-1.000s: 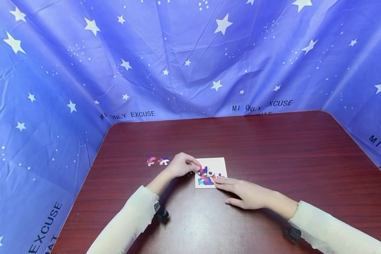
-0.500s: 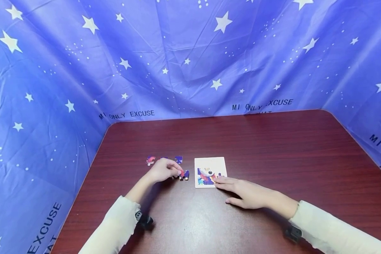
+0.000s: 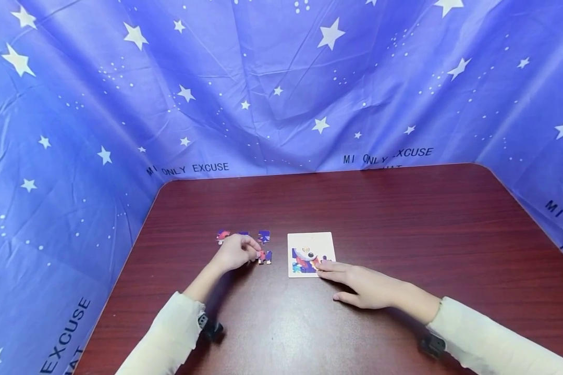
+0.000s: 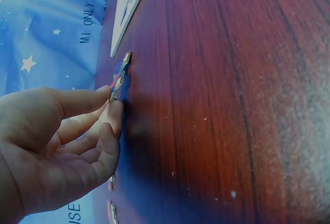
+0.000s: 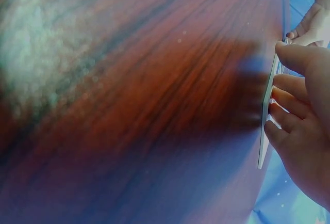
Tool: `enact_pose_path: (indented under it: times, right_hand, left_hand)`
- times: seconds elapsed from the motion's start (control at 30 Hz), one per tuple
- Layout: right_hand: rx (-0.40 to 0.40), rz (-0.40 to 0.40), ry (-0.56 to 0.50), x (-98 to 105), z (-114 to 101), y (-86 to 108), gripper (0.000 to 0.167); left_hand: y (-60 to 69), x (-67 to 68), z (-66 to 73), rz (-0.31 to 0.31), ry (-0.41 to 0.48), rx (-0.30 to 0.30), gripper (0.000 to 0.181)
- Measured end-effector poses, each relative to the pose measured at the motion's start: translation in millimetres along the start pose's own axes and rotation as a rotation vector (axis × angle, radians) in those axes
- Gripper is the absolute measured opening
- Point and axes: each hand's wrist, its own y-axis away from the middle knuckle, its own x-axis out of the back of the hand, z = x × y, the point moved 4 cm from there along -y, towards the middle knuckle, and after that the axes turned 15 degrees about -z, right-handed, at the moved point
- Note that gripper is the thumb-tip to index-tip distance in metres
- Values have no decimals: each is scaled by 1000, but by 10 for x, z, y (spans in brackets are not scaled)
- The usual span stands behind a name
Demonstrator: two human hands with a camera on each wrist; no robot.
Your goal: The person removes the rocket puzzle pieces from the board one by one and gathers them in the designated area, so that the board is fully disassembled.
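Between thumb and fingertips, the left hand (image 3: 234, 253) pinches a red and purple puzzle piece (image 3: 265, 257) left of the board. The left wrist view shows that piece (image 4: 120, 77) tilted at the tips of the left hand (image 4: 67, 141). A square white-edged puzzle board (image 3: 311, 240) lies flat, with joined pieces showing a white, purple and orange picture in its lower part. The right hand (image 3: 368, 286) rests with fairly straight fingers on the board's lower right corner, covering part of it. In the right wrist view, the right hand (image 5: 304, 110) lies along the board's edge (image 5: 264, 115).
Loose puzzle pieces lie behind the left hand: a red one (image 3: 222, 235), a purple one (image 3: 264, 236) and one partly covered by the hand. The dark red wooden table (image 3: 380, 208) meets a blue star-patterned curtain (image 3: 281, 104) at the back and sides.
The left hand has moved left from over the board with the piece, which has turned and now sits further left than half a second ago. The right hand has stayed on the board.
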Motion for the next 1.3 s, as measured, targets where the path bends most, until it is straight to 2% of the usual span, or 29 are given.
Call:
enact_pose_path:
  times: [0.1,0.27,0.4,0.63,0.8,1.0,1.2,1.3]
  right_hand:
    - [4,3,1,-4,1,1,49]
    - [8,2,3,-5,0,-2,49]
    - [-4,-14,-10,6,-8,-5,49]
    - [-16,-26,-11,12,-11,-6,49]
    - [-14,-19,-5,15,-8,4,49]
    - [-13,-13,-2,21,-3,6,48]
    - [-4,-12,3,7,2,-10,49]
    - [-6,-17,-1,1,5,-17,50]
  left_hand:
    - [-5,4,5,17,-9,-14,10]
    - [-2,14,18,30,1,-3,10]
    - [-1,10,17,21,29,-4,6]
    - [11,17,49,27,24,-15,7]
    - [-7,19,168,20,21,-16,4]
    - [-136,-45,378,-4,-12,-60,4]
    - [-301,-202,545,-85,-25,-113,9]
    - [-382,-276,617,-120,-70,-133,11]
